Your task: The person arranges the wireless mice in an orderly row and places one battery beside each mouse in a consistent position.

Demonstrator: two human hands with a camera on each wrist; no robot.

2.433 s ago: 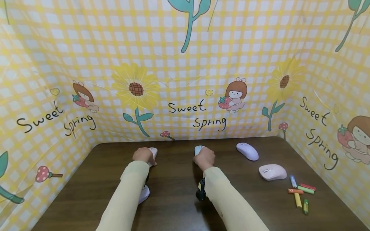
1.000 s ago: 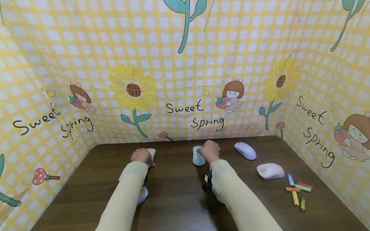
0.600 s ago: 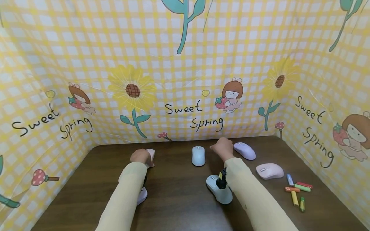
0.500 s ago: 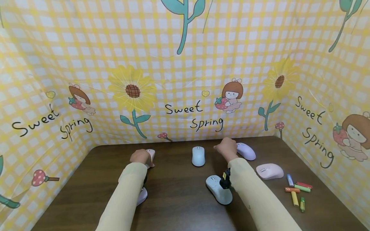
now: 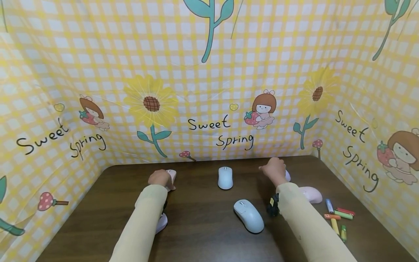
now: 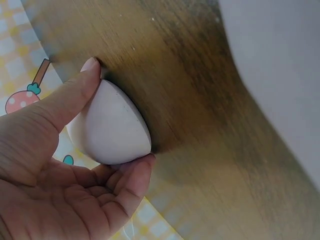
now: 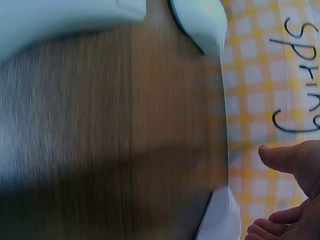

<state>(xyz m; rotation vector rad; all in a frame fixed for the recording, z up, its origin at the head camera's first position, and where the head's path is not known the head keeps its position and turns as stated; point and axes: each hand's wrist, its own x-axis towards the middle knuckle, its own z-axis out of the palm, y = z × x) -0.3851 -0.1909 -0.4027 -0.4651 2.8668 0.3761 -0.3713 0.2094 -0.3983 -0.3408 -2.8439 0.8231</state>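
My left hand (image 5: 160,178) grips a pale pink computer mouse (image 5: 171,174) near the table's back edge. In the left wrist view the thumb lies along one side of that mouse (image 6: 112,122) and fingertips press the other. My right hand (image 5: 274,170) is over a lavender mouse (image 5: 287,175) at the back right, hiding most of it. The right wrist view shows the thumb stretched out and the fingers loosely bent, apart from the lavender mouse (image 7: 220,217). A light blue mouse (image 5: 225,178) stands at the back middle, between the hands.
A pale blue-grey mouse (image 5: 248,215) lies at front centre. My right sleeve partly covers a pink mouse (image 5: 312,195); my left sleeve partly covers another pale mouse (image 5: 162,223). Several coloured batteries (image 5: 334,225) lie at the right. A checked cloth (image 5: 209,91) surrounds the dark wooden table.
My right hand has let go of the light blue mouse and moved right, over the lavender mouse. The light blue mouse stays at the back middle. My left hand keeps its hold.
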